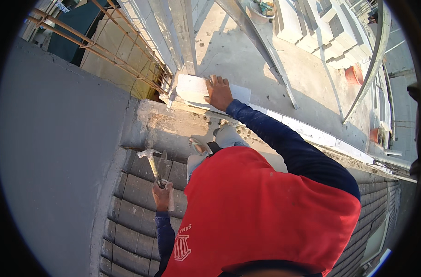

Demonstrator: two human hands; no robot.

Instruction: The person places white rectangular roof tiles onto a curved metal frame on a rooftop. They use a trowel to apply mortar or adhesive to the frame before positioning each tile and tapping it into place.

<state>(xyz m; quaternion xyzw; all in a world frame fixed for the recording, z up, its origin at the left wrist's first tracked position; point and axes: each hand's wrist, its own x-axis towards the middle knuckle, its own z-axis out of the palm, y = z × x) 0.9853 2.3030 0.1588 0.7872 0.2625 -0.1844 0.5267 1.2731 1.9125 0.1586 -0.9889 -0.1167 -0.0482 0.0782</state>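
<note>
My left hand (162,196) hangs low on the left, closed around a claw hammer (153,166) and a pointed trowel (162,164) held together, heads up. Something pale shows beside that palm; I cannot make out what it is. Farther ahead, my right arm reaches out and my right hand (218,94) lies with fingers spread on a white block (191,87). This block rests at the near end of a low course of white blocks (307,131) along the slab's edge. The hand hides the block's middle.
Grey roof tiles (134,210) slope beneath me, beside a grey wall (58,157) on the left. Rusty rebar (104,51) and metal posts (185,37) stand ahead. Beyond are a concrete floor (233,55), stacked white blocks (319,27), a bucket (261,13) and an orange-red container (354,74).
</note>
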